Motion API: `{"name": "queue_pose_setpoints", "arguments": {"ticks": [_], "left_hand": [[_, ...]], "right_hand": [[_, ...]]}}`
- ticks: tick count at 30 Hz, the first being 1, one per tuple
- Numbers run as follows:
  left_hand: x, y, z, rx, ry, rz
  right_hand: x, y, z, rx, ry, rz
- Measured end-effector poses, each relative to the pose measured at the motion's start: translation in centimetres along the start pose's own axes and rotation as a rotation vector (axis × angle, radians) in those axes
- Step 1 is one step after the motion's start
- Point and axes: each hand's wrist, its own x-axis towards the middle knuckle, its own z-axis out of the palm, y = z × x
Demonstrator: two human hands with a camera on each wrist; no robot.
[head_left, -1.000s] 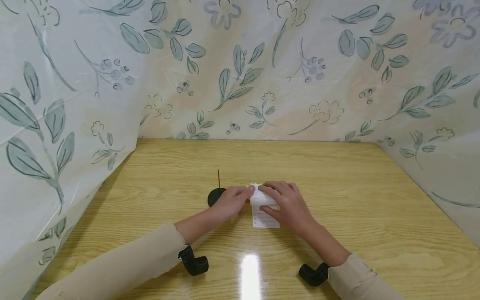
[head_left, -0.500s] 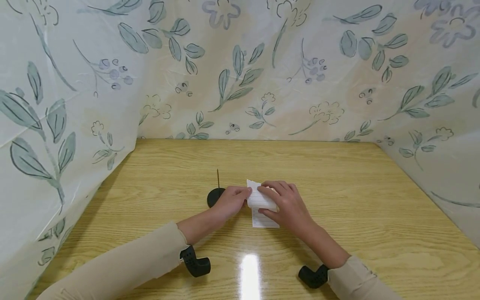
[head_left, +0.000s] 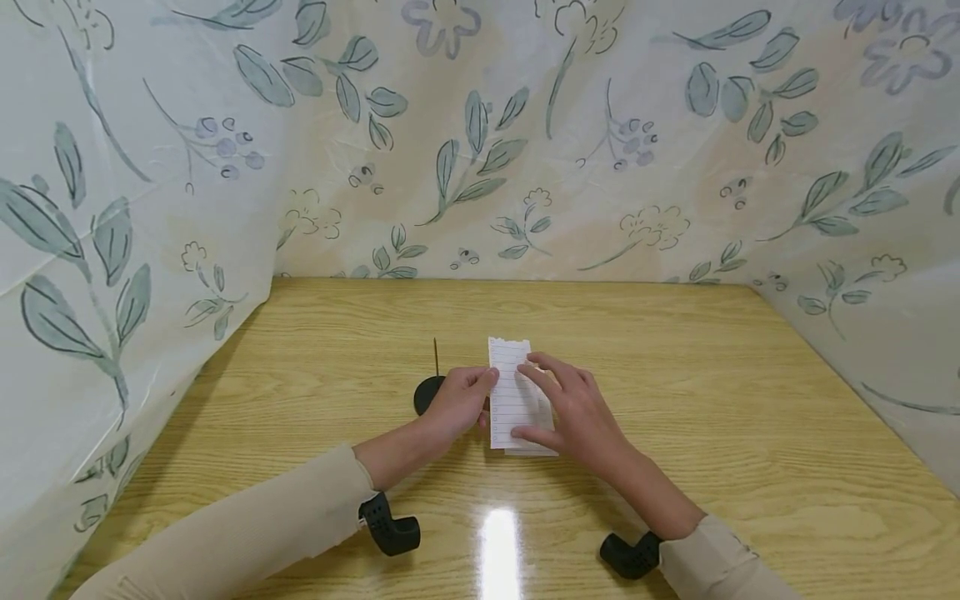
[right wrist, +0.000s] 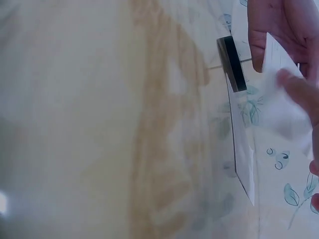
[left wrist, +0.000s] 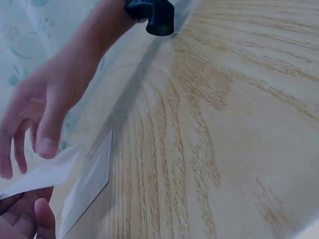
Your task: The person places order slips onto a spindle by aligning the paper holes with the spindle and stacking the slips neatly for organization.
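In the head view my left hand [head_left: 459,398] pinches a lined white paper sheet [head_left: 506,400] by its left edge, thumb on top. The sheet has a ragged top edge and small printed boxes down one side. Under it, a second white lined paper [head_left: 534,453] lies on the table, mostly covered; its edge shows in the left wrist view as a flat white piece [left wrist: 89,184]. My right hand [head_left: 576,404] hovers over the sheet's right side with fingers spread. In the right wrist view its thumb [right wrist: 299,92] is in front of the blurred sheet; contact is unclear.
A black round base [head_left: 427,396] with a thin upright rod [head_left: 436,357] stands just left of the papers, partly behind my left hand. The wooden table [head_left: 675,350] ends at a floral curtain [head_left: 480,167] at the back and sides.
The sheet, earlier curled up over the lower paper, now lies flatter and shows its full length, raised and shifted slightly left. My right hand's fingers have spread apart from it.
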Motion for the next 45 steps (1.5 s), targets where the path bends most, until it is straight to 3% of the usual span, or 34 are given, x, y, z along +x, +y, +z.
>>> {"name": "queue_pose_setpoints", "arguments": {"ticks": [9, 14, 20, 27, 31, 37, 45], "left_hand": [[-0.7, -0.2, -0.2, 0.034, -0.021, 0.039], [-1.2, -0.4, -0.5, 0.020, -0.032, 0.055], [-2.1, -0.8, -1.4, -0.010, -0.069, 0.099], [-3.0, -1.2, -2.3, -0.037, -0.094, 0.118], [-3.4, -1.3, -2.9, -0.032, -0.121, 0.170], [-3.8, -1.4, -3.5, -0.041, -0.132, 0.218], [-4.2, -1.6, -4.4, -0.073, -0.097, 0.200]], "right_hand": [[1.0, -0.3, -0.6, 0.048, -0.026, 0.087], [1.8, -0.5, -0.8, 0.122, -0.050, 0.184], [2.9, -1.5, -0.2, 0.431, -0.081, 0.367], [4.9, -2.9, 0.2, 0.847, -0.105, 0.694], [5.6, -3.3, 0.3, 0.990, -0.094, 0.807], [6.2, -3.9, 0.7, 1.044, -0.055, 0.810], [7.3, -4.8, 1.1, 1.069, -0.043, 0.782]]}}
